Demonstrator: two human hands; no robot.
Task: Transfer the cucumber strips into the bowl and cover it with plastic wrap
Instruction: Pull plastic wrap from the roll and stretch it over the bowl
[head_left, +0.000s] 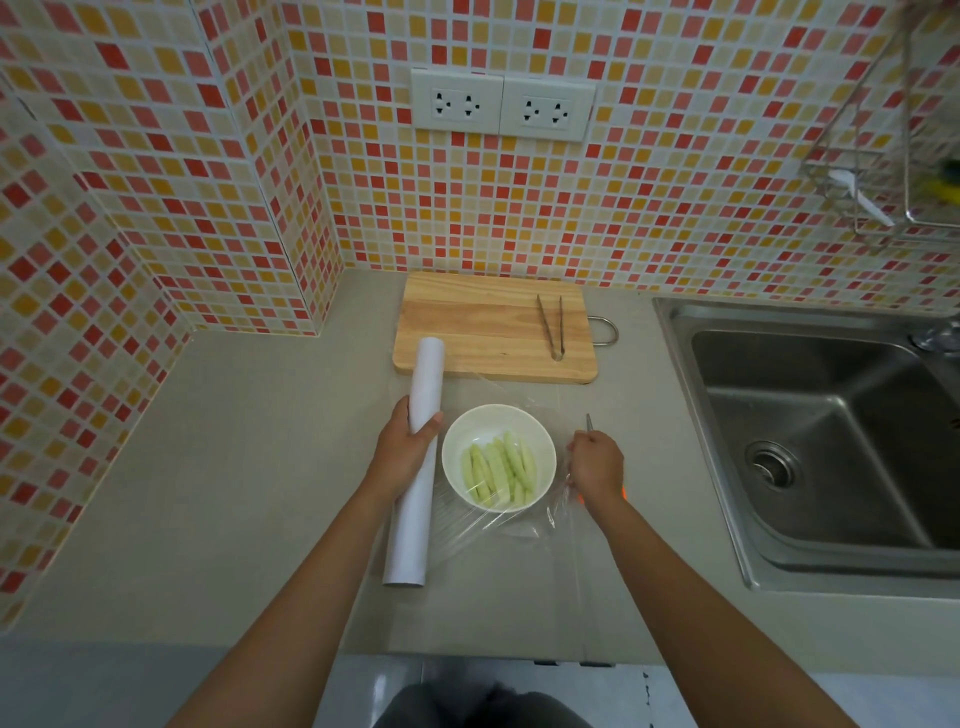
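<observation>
The left hand (410, 441) is wrapping its fingers (432, 422) around the plastic wrap roll (415, 462), anchoring it on the counter (234, 467) so the film pays out taut. The bowl (498, 415) of cucumber strips (498, 473) is sitting between the two hands, just right of those fingers, with the plastic wrap (519, 525) lying over it. The right hand (596, 464) is closing around the sheet's far edge together with a thin metal blade, probably for cutting; how its fingers are set I cannot tell. Tongs (551, 326) are lying idle on the cutting board (483, 327) beyond.

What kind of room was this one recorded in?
Most likely a home kitchen: a steel sink set into the counter, a mosaic-tiled wall behind, and a wooden cutting board with tongs.
</observation>
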